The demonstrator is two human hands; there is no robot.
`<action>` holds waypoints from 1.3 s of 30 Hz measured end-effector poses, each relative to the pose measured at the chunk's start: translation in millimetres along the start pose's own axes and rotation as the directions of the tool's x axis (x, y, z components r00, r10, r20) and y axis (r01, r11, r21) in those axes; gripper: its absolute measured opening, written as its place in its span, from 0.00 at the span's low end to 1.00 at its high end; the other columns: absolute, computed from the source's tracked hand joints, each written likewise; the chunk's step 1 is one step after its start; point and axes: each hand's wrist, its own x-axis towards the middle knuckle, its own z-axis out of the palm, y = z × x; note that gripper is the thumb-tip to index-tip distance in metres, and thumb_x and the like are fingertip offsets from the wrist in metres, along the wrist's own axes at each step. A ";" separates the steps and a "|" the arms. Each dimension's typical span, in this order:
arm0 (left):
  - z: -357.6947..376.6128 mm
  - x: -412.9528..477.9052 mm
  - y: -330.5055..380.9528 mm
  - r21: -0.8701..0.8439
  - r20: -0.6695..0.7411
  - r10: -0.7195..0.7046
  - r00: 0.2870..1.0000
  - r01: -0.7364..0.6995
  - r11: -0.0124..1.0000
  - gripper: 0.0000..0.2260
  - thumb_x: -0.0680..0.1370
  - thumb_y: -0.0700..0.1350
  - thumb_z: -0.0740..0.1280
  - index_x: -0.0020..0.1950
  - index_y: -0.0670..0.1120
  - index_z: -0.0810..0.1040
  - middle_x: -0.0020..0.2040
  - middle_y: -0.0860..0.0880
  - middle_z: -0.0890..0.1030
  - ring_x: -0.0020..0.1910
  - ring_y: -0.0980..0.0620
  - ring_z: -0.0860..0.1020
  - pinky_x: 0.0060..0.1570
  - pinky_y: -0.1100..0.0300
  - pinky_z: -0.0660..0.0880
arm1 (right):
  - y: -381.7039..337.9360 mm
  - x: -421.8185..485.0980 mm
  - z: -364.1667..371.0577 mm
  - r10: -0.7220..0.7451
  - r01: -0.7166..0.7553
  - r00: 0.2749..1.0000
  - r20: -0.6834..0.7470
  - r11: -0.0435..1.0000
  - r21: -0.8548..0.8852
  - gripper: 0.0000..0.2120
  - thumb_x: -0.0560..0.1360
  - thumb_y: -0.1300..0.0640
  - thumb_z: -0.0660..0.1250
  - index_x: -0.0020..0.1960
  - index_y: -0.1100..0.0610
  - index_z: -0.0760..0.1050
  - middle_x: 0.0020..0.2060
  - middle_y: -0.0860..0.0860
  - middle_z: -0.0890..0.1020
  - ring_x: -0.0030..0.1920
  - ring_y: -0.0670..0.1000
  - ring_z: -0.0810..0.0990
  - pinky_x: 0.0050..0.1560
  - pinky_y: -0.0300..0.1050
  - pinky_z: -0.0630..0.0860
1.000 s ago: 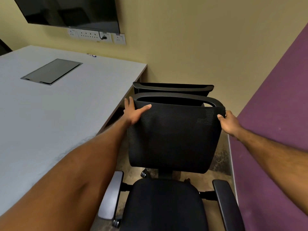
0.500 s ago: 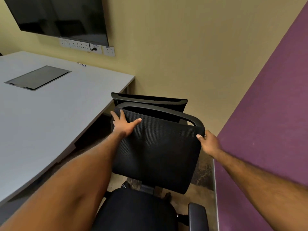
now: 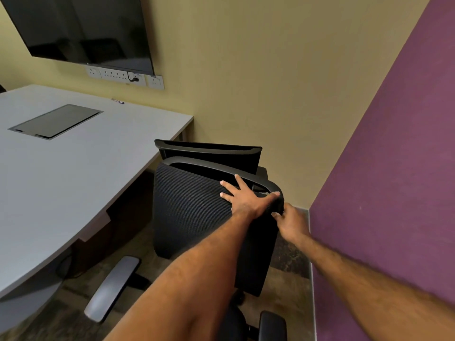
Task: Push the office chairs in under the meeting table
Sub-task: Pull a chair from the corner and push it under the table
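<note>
A black mesh office chair [image 3: 192, 212] stands beside the right end of the grey meeting table [image 3: 73, 173], its backrest turned at an angle to me. My left hand [image 3: 246, 195] lies flat with fingers spread on the upper right of the mesh back, thumb hooked over the top frame. My right hand [image 3: 291, 221] grips the backrest's right edge just below that corner. A second black chair [image 3: 209, 153] stands directly behind the first, against the yellow wall. The near chair's grey armrest [image 3: 112, 289] sticks out at lower left.
A purple wall [image 3: 394, 193] runs close along the right. A dark screen [image 3: 81, 28] and a socket strip [image 3: 123, 76] hang on the yellow wall behind the table. A cable hatch [image 3: 55, 121] is set into the tabletop. Narrow floor lies between table and purple wall.
The chair has swivelled, its back now angled with the seat side toward the table. My left hand slid from the backrest's top left across to its top right, close to my right hand.
</note>
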 end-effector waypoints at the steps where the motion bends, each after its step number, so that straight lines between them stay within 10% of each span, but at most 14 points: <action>1: 0.4 -2.7 -4.0 0.020 -0.003 0.014 1.000 -0.014 1.000 0.63 0.63 0.73 0.74 0.82 0.52 0.36 0.78 0.37 0.28 0.77 0.27 0.35 0.72 0.32 0.58 | -0.2 -4.4 2.0 -0.002 0.002 1.000 0.002 1.000 -0.008 0.11 0.80 0.56 0.68 0.60 0.61 0.76 0.53 0.59 0.84 0.53 0.60 0.82 0.50 0.48 0.77; 11: -15.0 -32.0 -28.9 0.108 -0.038 -0.054 0.998 0.058 0.992 0.68 0.51 0.79 0.73 0.79 0.64 0.36 0.75 0.32 0.25 0.73 0.23 0.30 0.65 0.18 0.54 | -21.3 -75.9 37.6 0.037 -0.037 0.999 0.008 0.997 0.062 0.09 0.79 0.54 0.69 0.53 0.59 0.75 0.47 0.58 0.84 0.47 0.58 0.83 0.39 0.45 0.71; 15: -31.8 -43.2 -51.5 0.168 -0.048 -0.074 0.996 0.081 0.982 0.66 0.55 0.77 0.73 0.79 0.62 0.34 0.81 0.33 0.43 0.73 0.22 0.30 0.64 0.18 0.52 | -41.6 -104.5 53.4 -0.006 -0.003 0.997 0.075 0.994 0.112 0.10 0.78 0.54 0.71 0.55 0.59 0.76 0.46 0.57 0.84 0.47 0.57 0.83 0.41 0.44 0.73; 19: -59.5 -59.7 -83.3 0.173 -0.055 -0.036 0.998 0.045 0.984 0.61 0.62 0.70 0.75 0.80 0.62 0.35 0.81 0.37 0.37 0.73 0.24 0.29 0.66 0.19 0.50 | -54.3 -126.0 63.6 -0.102 0.070 0.975 0.199 0.984 0.164 0.08 0.76 0.54 0.74 0.51 0.56 0.79 0.37 0.51 0.84 0.36 0.50 0.81 0.35 0.43 0.75; 22: -78.9 -74.0 -106.7 0.195 -0.021 -0.023 1.000 0.026 0.981 0.60 0.62 0.69 0.76 0.79 0.64 0.34 0.80 0.40 0.31 0.72 0.25 0.26 0.67 0.20 0.48 | -58.2 -127.2 55.9 -0.237 0.160 0.815 0.529 0.969 0.186 0.08 0.72 0.55 0.78 0.46 0.55 0.81 0.38 0.46 0.86 0.40 0.45 0.83 0.41 0.41 0.78; 25: -91.9 -89.9 -124.8 0.226 0.018 -0.003 1.000 -0.001 0.974 0.59 0.61 0.70 0.74 0.78 0.67 0.34 0.80 0.42 0.29 0.73 0.26 0.26 0.68 0.21 0.48 | -56.5 -103.5 43.9 -0.116 0.350 0.655 0.746 0.922 -0.164 0.08 0.71 0.62 0.76 0.48 0.57 0.81 0.45 0.50 0.85 0.48 0.48 0.82 0.47 0.41 0.76; 31: -103.6 -133.9 -161.7 0.262 0.061 0.114 0.992 -0.126 0.957 0.57 0.62 0.68 0.75 0.75 0.71 0.34 0.78 0.47 0.24 0.73 0.29 0.24 0.69 0.22 0.44 | -105.3 -52.4 46.9 -0.300 0.423 0.856 0.422 0.875 -0.236 0.09 0.77 0.66 0.67 0.56 0.62 0.82 0.55 0.57 0.85 0.59 0.56 0.81 0.60 0.46 0.74; 39: -111.1 -194.2 -188.5 0.297 0.197 0.203 0.959 -0.255 0.920 0.58 0.61 0.63 0.78 0.74 0.75 0.35 0.74 0.53 0.19 0.72 0.34 0.21 0.70 0.24 0.43 | -224.3 -61.6 90.6 -0.466 0.641 0.706 0.534 0.741 -0.200 0.24 0.79 0.53 0.68 0.72 0.58 0.71 0.69 0.57 0.76 0.69 0.57 0.74 0.69 0.49 0.70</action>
